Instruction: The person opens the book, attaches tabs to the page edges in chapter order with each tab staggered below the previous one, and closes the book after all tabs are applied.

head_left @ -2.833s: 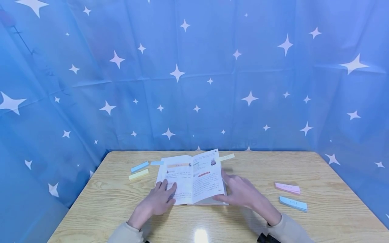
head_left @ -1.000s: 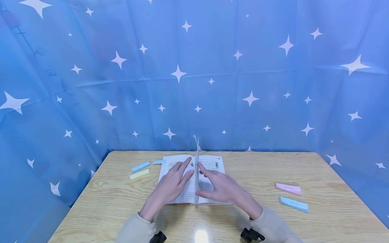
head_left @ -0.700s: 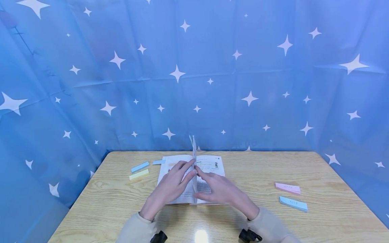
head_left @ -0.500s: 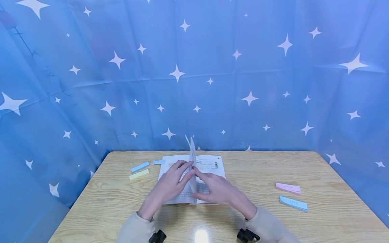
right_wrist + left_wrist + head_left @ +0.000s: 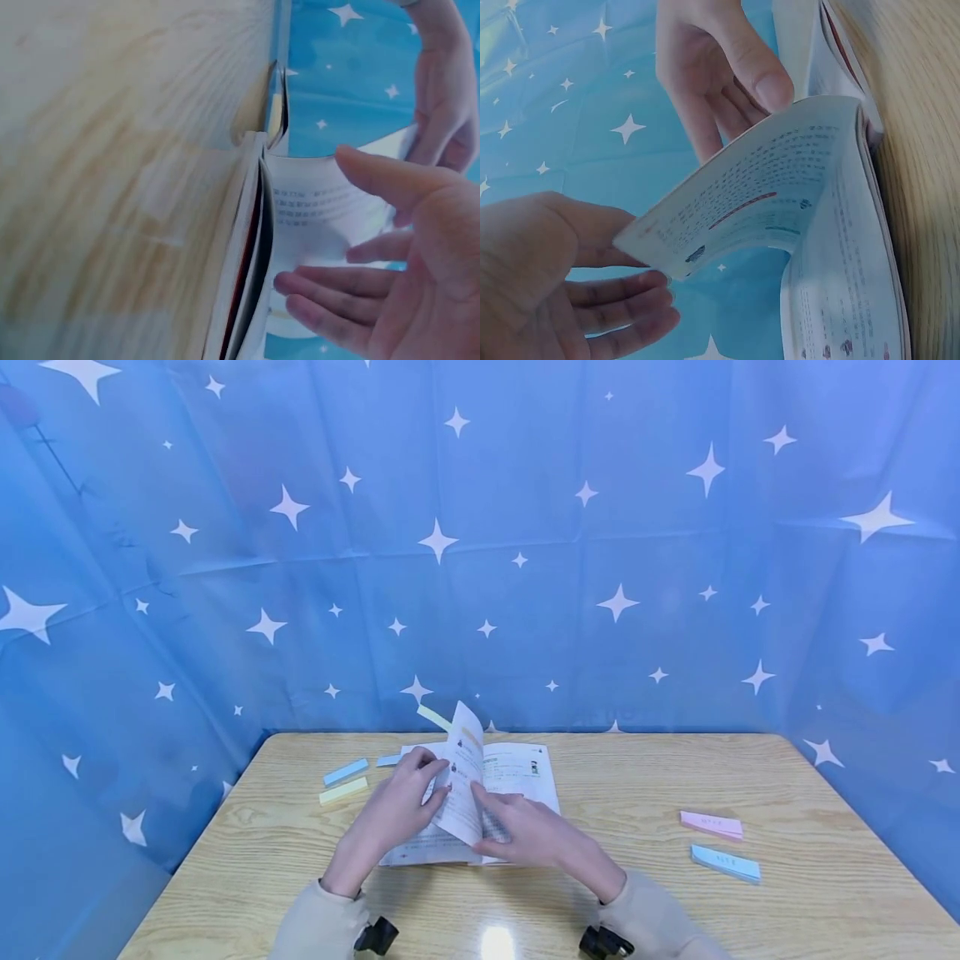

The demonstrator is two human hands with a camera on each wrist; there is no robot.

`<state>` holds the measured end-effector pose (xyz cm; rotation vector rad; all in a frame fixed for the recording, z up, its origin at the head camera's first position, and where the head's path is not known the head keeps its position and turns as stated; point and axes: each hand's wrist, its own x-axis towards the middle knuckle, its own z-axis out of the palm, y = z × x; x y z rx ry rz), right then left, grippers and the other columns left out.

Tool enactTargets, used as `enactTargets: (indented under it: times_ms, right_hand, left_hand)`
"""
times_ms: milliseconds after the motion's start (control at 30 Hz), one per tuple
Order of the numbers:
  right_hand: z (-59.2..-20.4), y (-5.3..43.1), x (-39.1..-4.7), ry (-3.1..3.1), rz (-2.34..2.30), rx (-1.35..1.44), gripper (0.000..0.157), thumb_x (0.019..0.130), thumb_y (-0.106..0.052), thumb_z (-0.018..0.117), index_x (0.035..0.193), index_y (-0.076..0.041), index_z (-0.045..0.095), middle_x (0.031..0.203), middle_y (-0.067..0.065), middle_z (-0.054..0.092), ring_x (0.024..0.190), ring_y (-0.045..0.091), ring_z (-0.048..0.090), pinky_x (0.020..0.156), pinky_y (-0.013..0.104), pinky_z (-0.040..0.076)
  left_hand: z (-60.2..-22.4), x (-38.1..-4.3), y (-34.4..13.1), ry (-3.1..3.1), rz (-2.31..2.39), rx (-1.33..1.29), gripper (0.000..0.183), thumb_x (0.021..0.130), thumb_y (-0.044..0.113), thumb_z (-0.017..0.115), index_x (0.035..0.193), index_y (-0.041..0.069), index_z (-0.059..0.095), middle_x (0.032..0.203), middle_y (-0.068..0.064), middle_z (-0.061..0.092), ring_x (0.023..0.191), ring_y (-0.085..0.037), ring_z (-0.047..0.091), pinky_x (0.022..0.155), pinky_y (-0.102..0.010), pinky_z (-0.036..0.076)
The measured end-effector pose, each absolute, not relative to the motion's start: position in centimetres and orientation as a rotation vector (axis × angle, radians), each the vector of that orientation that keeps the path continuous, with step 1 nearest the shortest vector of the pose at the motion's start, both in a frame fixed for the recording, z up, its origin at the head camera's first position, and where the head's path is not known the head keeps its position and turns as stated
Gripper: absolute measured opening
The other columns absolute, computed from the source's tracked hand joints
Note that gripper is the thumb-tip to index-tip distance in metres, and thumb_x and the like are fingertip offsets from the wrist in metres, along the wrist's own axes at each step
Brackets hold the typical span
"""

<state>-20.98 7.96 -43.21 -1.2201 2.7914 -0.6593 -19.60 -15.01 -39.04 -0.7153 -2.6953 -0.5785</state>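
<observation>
An open book (image 5: 517, 768) with printed pages lies on the table, one page (image 5: 463, 760) standing up and leaning left. A yellow sticky tab (image 5: 434, 718) juts from that page's far outer edge. My left hand (image 5: 397, 802) pinches the page's outer edge; in the left wrist view the page (image 5: 742, 176) bows between the two hands, its corner between thumb and fingers. My right hand (image 5: 536, 833) is at the page's right side, near the spine. In the right wrist view its fingers (image 5: 337, 292) are spread and relaxed, with the thumb at the page's edge.
A blue sticky tab (image 5: 388, 761) sticks out from the book's left side. Left of it lie a blue strip pad (image 5: 346, 772) and a yellow one (image 5: 343, 792). Pink (image 5: 711, 825) and blue (image 5: 725, 863) strip pads lie at the right. A starry blue curtain (image 5: 480, 568) hangs behind the table.
The raised page, first lying at right and then upright, has tilted left and shows its yellow tab on the left. My left hand has drawn left with it; the right hand follows slightly.
</observation>
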Motion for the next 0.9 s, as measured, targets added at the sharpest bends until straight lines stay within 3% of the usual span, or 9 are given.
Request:
enactTargets:
  times_ms: [100, 367, 567, 700, 900]
  right_hand:
    - [-43.4, 7.8, -21.0, 2.781, -0.623, -1.201, 0.08, 0.096, -0.04, 0.07, 0.154, 0.002, 0.035, 0.147, 0.017, 0.053, 0.129, 0.032, 0.056, 0.096, 0.042, 0.053]
    - [-43.5, 7.3, -20.9, 2.763, -0.547, -1.181, 0.077, 0.096, -0.037, 0.071, 0.152, 0.005, 0.039, 0.15, 0.018, 0.048, 0.133, 0.028, 0.053, 0.103, 0.038, 0.049]
    - [-43.6, 7.1, -20.9, 2.779, -0.462, -1.198, 0.072, 0.095, -0.035, 0.072, 0.148, 0.006, 0.046, 0.148, 0.02, 0.05, 0.132, 0.03, 0.054, 0.105, 0.038, 0.047]
    - [-43.6, 7.0, -20.8, 2.793, -0.39, -1.233, 0.069, 0.094, -0.036, 0.073, 0.145, 0.004, 0.05, 0.147, 0.02, 0.052, 0.131, 0.03, 0.054, 0.107, 0.038, 0.045]
    - [-43.5, 6.9, -20.8, 2.777, -0.35, -1.199, 0.067, 0.094, -0.036, 0.073, 0.146, 0.002, 0.051, 0.149, 0.018, 0.05, 0.134, 0.033, 0.051, 0.109, 0.041, 0.043]
  left_hand:
    - [-39.2, -19.7, -15.1, -2.715, -0.552, -0.689, 0.033, 0.095, 0.009, 0.071, 0.124, -0.005, 0.067, 0.116, -0.016, 0.056, 0.089, -0.021, 0.054, 0.063, -0.027, 0.05]
    - [-39.9, -20.3, -15.3, -2.761, -0.561, -0.67, 0.034, 0.093, 0.002, 0.071, 0.123, -0.012, 0.062, 0.121, -0.023, 0.049, 0.094, -0.026, 0.055, 0.075, -0.037, 0.052]
    - [-40.3, -20.3, -15.5, -2.828, -0.516, -0.591, 0.036, 0.093, 0.004, 0.071, 0.122, -0.014, 0.062, 0.127, -0.027, 0.045, 0.096, -0.029, 0.055, 0.077, -0.039, 0.052]
    - [-40.5, -20.2, -15.7, -2.914, -0.502, -0.542, 0.043, 0.093, 0.008, 0.072, 0.13, -0.011, 0.059, 0.135, -0.032, 0.042, 0.111, -0.039, 0.055, 0.085, -0.045, 0.053]
    - [-40.8, -19.9, -15.7, -3.058, -0.514, -0.495, 0.052, 0.096, 0.013, 0.07, 0.14, -0.007, 0.052, 0.146, -0.036, 0.032, 0.132, -0.05, 0.039, 0.095, -0.054, 0.05]
